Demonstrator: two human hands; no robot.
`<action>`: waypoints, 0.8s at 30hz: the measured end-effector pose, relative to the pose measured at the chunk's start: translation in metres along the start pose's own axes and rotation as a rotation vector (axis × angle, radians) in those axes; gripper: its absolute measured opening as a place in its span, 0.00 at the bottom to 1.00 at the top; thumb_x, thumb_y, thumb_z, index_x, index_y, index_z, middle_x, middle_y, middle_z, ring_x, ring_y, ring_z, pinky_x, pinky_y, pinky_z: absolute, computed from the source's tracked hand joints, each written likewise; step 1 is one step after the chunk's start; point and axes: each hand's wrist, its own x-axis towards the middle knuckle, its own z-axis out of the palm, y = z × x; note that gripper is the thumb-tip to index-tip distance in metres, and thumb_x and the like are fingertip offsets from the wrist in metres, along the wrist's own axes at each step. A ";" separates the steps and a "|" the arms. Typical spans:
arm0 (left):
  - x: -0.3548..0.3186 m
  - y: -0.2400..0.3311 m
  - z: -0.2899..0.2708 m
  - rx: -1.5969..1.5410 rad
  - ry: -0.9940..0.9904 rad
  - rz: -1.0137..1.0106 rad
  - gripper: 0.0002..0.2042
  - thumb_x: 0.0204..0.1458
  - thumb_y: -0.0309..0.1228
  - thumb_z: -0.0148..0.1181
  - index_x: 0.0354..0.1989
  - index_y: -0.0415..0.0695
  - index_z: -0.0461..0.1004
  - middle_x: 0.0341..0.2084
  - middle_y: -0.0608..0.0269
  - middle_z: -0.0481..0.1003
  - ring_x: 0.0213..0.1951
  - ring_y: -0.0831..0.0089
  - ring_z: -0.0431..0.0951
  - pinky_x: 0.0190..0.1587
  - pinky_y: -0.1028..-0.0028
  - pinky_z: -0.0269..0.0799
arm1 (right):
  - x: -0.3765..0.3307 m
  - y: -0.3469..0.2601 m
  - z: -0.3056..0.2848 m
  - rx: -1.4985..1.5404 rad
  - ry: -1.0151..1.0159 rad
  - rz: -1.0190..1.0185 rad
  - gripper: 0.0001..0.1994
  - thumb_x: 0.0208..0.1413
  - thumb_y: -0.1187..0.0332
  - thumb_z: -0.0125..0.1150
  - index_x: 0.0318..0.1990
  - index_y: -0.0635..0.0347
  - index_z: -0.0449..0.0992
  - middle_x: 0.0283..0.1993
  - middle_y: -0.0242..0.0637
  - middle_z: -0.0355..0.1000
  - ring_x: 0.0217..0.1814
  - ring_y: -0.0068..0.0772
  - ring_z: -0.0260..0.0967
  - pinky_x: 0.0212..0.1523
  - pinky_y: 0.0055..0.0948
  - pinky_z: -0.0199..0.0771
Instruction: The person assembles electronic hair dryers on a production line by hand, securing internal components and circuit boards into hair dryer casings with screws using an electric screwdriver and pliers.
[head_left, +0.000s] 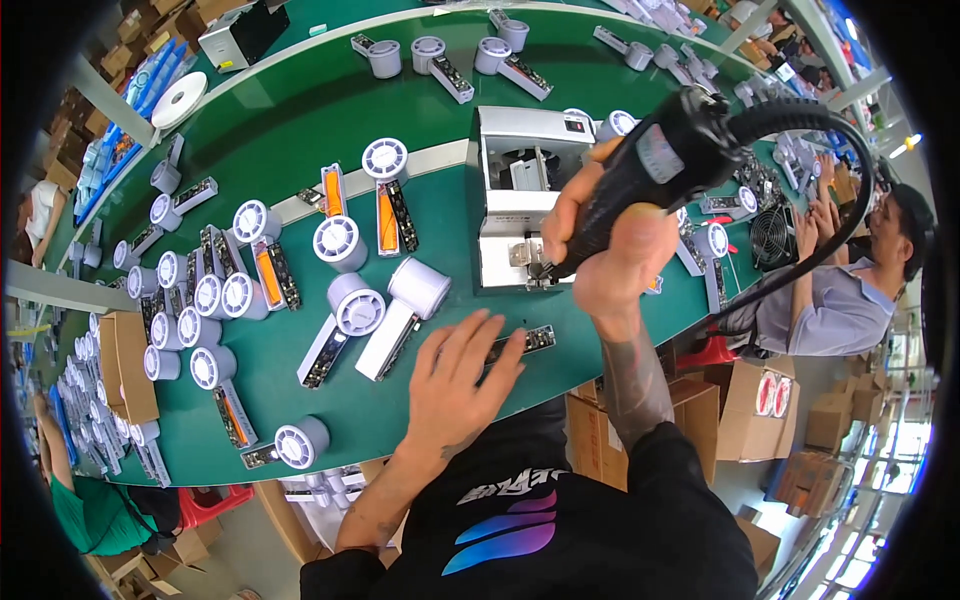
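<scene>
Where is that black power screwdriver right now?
In the head view, right of centre, the black power screwdriver sits in the right hand, tip down at the white machine on the green table.

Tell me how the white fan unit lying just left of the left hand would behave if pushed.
The white fan unit would probably slide rather than roll: its long flat handle lies on the green table. Its round head looks bulkier, so it may pivot around that end. The plastic shell seems stiff and fairly light.
</scene>
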 end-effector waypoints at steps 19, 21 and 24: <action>-0.040 -0.017 0.016 -0.502 0.062 -0.433 0.43 0.42 0.25 0.75 0.68 0.34 0.57 0.53 0.44 0.72 0.52 0.51 0.74 0.53 0.61 0.73 | -0.006 -0.005 -0.024 0.296 0.151 -0.002 0.50 0.50 0.20 0.36 0.63 0.58 0.53 0.21 0.34 0.60 0.13 0.28 0.58 0.16 0.29 0.64; -0.040 -0.017 0.016 -0.503 0.056 -0.434 0.43 0.42 0.25 0.75 0.68 0.34 0.57 0.53 0.44 0.72 0.52 0.51 0.75 0.53 0.61 0.73 | -0.006 0.000 -0.022 0.188 0.020 -0.003 0.48 0.50 0.20 0.37 0.60 0.56 0.54 0.21 0.35 0.60 0.14 0.27 0.58 0.16 0.29 0.64; -0.038 -0.015 0.016 -0.483 0.045 -0.407 0.44 0.42 0.25 0.75 0.69 0.34 0.56 0.52 0.44 0.72 0.52 0.50 0.74 0.53 0.60 0.72 | -0.006 0.003 -0.023 0.124 -0.025 0.087 0.51 0.45 0.18 0.41 0.58 0.59 0.54 0.20 0.34 0.61 0.14 0.28 0.60 0.17 0.29 0.64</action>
